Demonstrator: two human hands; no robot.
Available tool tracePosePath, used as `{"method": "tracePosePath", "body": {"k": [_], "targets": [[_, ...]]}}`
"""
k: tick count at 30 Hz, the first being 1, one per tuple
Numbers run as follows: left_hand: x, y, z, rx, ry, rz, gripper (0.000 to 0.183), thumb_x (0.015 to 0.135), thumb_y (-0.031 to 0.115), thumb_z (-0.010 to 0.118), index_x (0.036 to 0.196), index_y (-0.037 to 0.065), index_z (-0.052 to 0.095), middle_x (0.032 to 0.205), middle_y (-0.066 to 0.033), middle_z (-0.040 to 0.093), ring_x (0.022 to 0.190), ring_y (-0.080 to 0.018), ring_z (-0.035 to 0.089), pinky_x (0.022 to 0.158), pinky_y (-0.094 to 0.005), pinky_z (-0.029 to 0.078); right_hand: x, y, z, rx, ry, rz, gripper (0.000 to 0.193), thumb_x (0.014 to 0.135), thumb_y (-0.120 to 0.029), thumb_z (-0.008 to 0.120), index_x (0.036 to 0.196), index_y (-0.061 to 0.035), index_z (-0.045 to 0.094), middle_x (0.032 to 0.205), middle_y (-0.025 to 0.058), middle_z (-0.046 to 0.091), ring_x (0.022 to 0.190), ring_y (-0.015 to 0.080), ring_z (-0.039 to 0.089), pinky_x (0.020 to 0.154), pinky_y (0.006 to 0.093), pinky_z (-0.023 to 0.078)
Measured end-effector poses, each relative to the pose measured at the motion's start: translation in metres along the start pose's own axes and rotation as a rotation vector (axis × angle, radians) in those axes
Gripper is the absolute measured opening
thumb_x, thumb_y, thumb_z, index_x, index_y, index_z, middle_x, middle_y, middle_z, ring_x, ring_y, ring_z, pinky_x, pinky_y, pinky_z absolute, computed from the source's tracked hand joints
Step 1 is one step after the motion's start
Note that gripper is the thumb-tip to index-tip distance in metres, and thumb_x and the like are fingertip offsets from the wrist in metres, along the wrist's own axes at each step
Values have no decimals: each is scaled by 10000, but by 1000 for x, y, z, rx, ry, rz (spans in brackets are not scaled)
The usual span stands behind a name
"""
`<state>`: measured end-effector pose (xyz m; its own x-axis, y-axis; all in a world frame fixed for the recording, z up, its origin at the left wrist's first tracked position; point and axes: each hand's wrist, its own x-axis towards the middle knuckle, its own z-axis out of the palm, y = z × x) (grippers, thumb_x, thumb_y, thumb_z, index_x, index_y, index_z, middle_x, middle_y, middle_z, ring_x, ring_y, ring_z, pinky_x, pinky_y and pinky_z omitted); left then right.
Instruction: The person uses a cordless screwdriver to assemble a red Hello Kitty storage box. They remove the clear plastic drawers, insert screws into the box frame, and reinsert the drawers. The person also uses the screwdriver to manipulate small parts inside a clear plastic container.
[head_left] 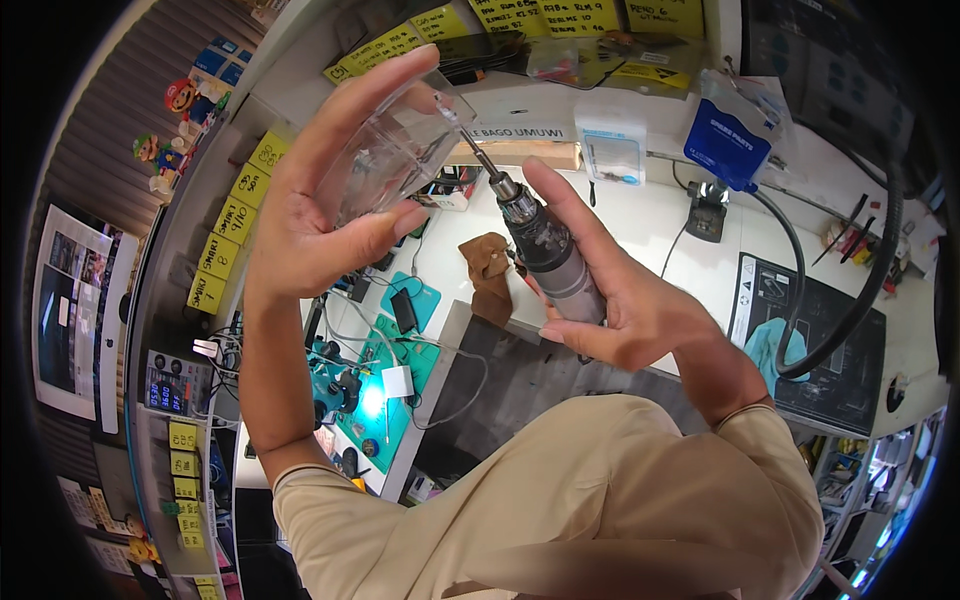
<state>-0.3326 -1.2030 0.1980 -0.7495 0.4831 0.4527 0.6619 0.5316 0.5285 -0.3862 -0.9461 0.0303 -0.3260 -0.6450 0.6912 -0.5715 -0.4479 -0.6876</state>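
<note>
Up in front of me, my left hand grips a clear plastic container, thumb on the near side and fingers around the far side. My right hand is wrapped around a dark grey rotary tool, which slants up and to the left. Its thin metal bit reaches the right rim of the container; whether the tip touches the plastic I cannot tell. Below the tool, a crumpled brown cloth hangs over the edge of the white worktop.
At lower left a green work mat carries cables, a teal microscope and a lit lamp. A black hose arches at right above a black mat and a light-blue cloth. Yellow-labelled boxes line the left shelf.
</note>
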Motion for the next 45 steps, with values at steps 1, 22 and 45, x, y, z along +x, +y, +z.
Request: {"method": "tracePosePath", "body": {"k": [1,22,45], "targets": [[0,-1,-1,-17,-10,1,894,782,107,817,1627,56,529,1456,-126,626,1380,-231,569,1166,-378,442,0,-1,-1,-34,-15,10,1154,843,57,692,1776,-100,31,1775,256,225,1634,410,278,1314,483,241],[-6,-11,0,-23,56,10,823,788,73,746,1594,61,578,1417,-99,629,1336,-195,585,1131,-357,476,-5,-24,-10,-122,-77,123,1011,851,17,788,1730,-66,296,1674,204,444,1527,343,450,1274,407,313],[-12,-6,1,-171,-43,-72,895,737,145,796,1588,-5,563,1301,-132,675,1237,-214,626,1044,-327,504,8,10,-24,-351,-39,-132,977,742,147,561,1676,-83,391,1324,214,570,1160,383,579,1077,403,473]]}}
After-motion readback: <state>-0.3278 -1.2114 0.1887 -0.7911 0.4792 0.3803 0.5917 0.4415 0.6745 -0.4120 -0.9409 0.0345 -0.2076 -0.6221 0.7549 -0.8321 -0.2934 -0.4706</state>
